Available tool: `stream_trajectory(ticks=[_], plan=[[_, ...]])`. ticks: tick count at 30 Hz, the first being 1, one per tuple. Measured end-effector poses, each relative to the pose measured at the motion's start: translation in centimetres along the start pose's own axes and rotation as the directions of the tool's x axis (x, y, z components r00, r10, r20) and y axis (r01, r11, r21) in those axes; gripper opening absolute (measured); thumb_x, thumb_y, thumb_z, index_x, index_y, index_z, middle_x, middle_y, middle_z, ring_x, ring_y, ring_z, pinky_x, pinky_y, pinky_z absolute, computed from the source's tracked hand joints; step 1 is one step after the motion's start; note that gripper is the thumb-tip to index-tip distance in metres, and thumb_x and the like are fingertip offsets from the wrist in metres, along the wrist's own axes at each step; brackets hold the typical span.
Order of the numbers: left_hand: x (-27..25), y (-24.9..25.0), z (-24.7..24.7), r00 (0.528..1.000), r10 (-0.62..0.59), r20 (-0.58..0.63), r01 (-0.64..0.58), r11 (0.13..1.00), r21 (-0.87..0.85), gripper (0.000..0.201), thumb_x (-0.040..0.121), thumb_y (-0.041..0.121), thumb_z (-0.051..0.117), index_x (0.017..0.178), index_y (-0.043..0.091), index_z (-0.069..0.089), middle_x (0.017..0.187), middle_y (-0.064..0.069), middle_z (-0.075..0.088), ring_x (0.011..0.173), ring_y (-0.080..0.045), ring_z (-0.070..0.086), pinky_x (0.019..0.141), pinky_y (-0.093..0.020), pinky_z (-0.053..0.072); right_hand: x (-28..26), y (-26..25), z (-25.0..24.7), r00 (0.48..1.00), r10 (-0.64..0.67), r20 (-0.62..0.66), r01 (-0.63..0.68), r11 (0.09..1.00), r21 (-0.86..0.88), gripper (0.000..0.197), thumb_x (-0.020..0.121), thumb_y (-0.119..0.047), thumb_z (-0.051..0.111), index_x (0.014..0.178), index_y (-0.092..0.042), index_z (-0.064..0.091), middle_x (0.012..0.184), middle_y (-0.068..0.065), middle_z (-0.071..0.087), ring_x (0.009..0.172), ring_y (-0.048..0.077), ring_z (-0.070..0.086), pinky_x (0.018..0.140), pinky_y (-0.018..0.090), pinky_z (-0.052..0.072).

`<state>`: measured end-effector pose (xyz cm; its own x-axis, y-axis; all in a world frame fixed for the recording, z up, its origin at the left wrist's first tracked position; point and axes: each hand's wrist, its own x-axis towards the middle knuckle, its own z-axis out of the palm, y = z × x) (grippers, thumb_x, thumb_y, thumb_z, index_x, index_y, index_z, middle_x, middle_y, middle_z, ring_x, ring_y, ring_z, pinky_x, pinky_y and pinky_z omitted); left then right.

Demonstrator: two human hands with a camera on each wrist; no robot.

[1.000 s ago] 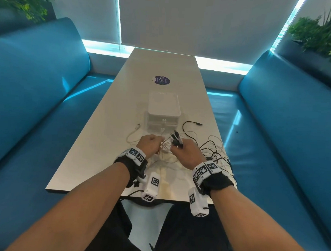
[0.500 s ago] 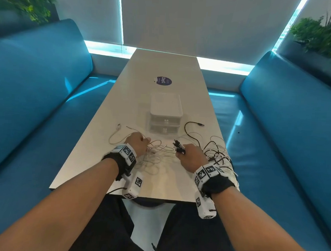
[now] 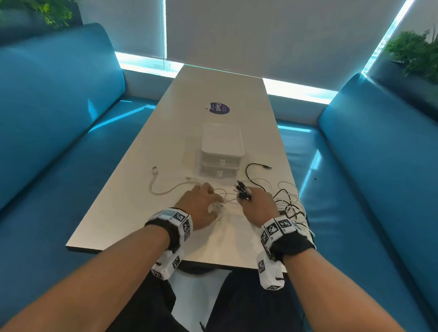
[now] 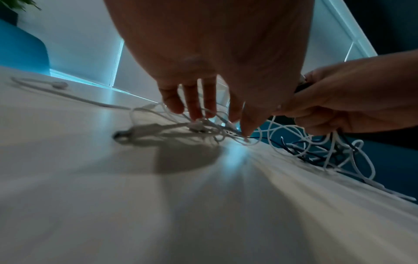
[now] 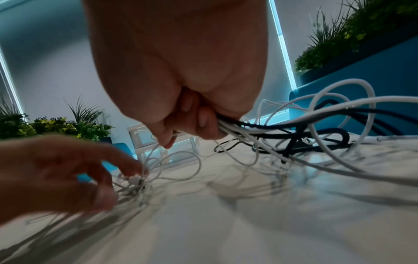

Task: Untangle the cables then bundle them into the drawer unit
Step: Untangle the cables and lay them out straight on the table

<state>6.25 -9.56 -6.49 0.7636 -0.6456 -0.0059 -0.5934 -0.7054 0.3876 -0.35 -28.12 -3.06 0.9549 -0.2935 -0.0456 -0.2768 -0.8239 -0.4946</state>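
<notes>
On the long pale tabletop (image 3: 125,212), the right hand (image 3: 257,207) is curled tight around a gathered bunch of white and black cable ends (image 3: 242,190), whose plugs stick up past the knuckles toward the drawers. In the right wrist view the fingers (image 5: 204,123) clamp those strands, which trail off to the right into a loose tangle of white and black cables (image 3: 290,206) lying at the tabletop's right edge, partly spilling over it.

The left hand (image 3: 201,202) hovers low just left of the right hand, fingers pointing down and only loosely bent, its fingertips (image 4: 196,114) touching a knot of thin white cables (image 4: 203,126) spread on the tabletop beneath it. Whether it actually pinches a strand cannot be told. One white cable with a plug end (image 3: 154,170) runs out from under this hand to the left.

The small white two-drawer plastic unit (image 3: 222,151) stands just beyond both hands, at the middle of the tabletop, both drawers closed. A round dark sticker (image 3: 219,108) lies further back.
</notes>
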Motion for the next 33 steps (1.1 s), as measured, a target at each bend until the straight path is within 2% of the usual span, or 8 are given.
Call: stream_trajectory(ticks=[3, 7, 10, 14, 18, 23, 26, 33], plan=[[0.1, -0.2, -0.3, 0.997, -0.069, -0.044, 0.072, 0.996, 0.060, 0.033, 0.089, 0.044, 0.053, 0.106, 0.020, 0.066, 0.120, 0.004, 0.050, 0.103, -0.024, 0.055, 0.091, -0.039, 0.047, 0.0, 0.5, -0.1, 0.998, 0.047, -0.028, -0.048, 0.999, -0.008, 0.016, 0.092, -0.029, 0.057, 0.097, -0.018, 0.068, 0.094, 0.010, 0.070, 0.091, 0.033, 0.063, 0.069, 0.031, 0.043], [0.7, -3.1, -1.2, 0.982, -0.187, -0.036, 0.190, 0.978, 0.089, 0.034, 0.085, 0.050, 0.052, 0.094, 0.017, 0.053, 0.106, -0.002, 0.061, 0.086, -0.025, 0.061, 0.075, -0.035, 0.050, 0.2, 0.9, -0.6, 0.996, 0.067, -0.067, -0.067, 0.998, -0.005, 0.022, 0.095, -0.031, 0.054, 0.099, -0.015, 0.069, 0.095, 0.013, 0.069, 0.092, 0.036, 0.063, 0.075, 0.036, 0.049], [0.3, -4.1, -2.3, 0.978, -0.202, -0.056, 0.209, 0.936, 0.285, 0.022, 0.090, 0.031, 0.054, 0.104, 0.014, 0.055, 0.114, -0.007, 0.059, 0.099, -0.028, 0.059, 0.084, -0.038, 0.045, 0.5, 1.0, -1.1, 0.994, 0.043, -0.096, -0.042, 0.999, 0.014, 0.023, 0.097, -0.029, 0.051, 0.100, -0.013, 0.068, 0.096, 0.013, 0.070, 0.092, 0.036, 0.063, 0.076, 0.038, 0.050], [-0.4, -3.5, -2.5, 0.973, -0.168, -0.161, 0.225, 0.855, 0.466, 0.045, 0.081, 0.025, 0.062, 0.123, 0.019, 0.047, 0.126, -0.004, 0.051, 0.117, -0.029, 0.045, 0.097, -0.043, 0.034, 0.7, 1.2, -1.3, 0.991, 0.089, -0.099, -0.080, 0.993, 0.092, 0.025, 0.098, -0.026, 0.052, 0.108, -0.012, 0.070, 0.100, 0.015, 0.071, 0.099, 0.036, 0.063, 0.085, 0.042, 0.051], [-0.9, -2.5, -1.4, 0.996, 0.079, -0.041, -0.060, 0.939, 0.339, 0.079, 0.079, 0.016, 0.058, 0.151, 0.031, 0.028, 0.158, 0.005, 0.028, 0.144, -0.023, 0.024, 0.113, -0.047, 0.023, 0.4, 1.1, -1.0, 0.991, 0.116, -0.072, -0.104, 0.984, 0.147, 0.026, 0.097, -0.023, 0.051, 0.109, -0.012, 0.071, 0.103, 0.014, 0.071, 0.101, 0.034, 0.063, 0.087, 0.041, 0.051], [-0.9, -1.5, -0.9, 0.997, 0.056, 0.058, -0.074, 0.924, 0.374, 0.036, 0.093, 0.047, 0.045, 0.124, 0.032, 0.056, 0.124, 0.002, 0.051, 0.121, -0.023, 0.044, 0.103, -0.048, 0.031, 0.4, 1.6, -1.0, 0.988, 0.142, -0.063, -0.130, 0.977, 0.168, 0.025, 0.096, -0.020, 0.051, 0.108, -0.013, 0.071, 0.105, 0.013, 0.071, 0.102, 0.034, 0.063, 0.087, 0.038, 0.050], [-0.4, -1.9, -1.4, 0.997, -0.018, 0.072, -0.011, 0.927, 0.374, 0.033, 0.104, 0.044, 0.034, 0.110, 0.023, 0.060, 0.114, -0.003, 0.053, 0.106, -0.027, 0.051, 0.095, -0.047, 0.037, 0.4, 2.1, -1.3, 0.986, 0.160, -0.038, -0.152, 0.976, 0.158, 0.024, 0.096, -0.019, 0.051, 0.106, -0.013, 0.072, 0.102, 0.012, 0.071, 0.099, 0.033, 0.064, 0.082, 0.034, 0.048], [0.4, -0.8, -1.1, 0.996, 0.048, 0.081, -0.073, 0.940, 0.335, 0.035, 0.107, 0.039, 0.029, 0.131, 0.029, 0.052, 0.115, -0.003, 0.061, 0.105, -0.029, 0.059, 0.093, -0.046, 0.040, -0.5, -0.4, -0.3, 0.993, -0.110, 0.036, 0.105, 0.988, 0.112, 0.018, 0.099, -0.031, 0.053, 0.089, -0.020, 0.063, 0.089, 0.005, 0.069, 0.083, 0.027, 0.061, 0.069, 0.031, 0.041]])
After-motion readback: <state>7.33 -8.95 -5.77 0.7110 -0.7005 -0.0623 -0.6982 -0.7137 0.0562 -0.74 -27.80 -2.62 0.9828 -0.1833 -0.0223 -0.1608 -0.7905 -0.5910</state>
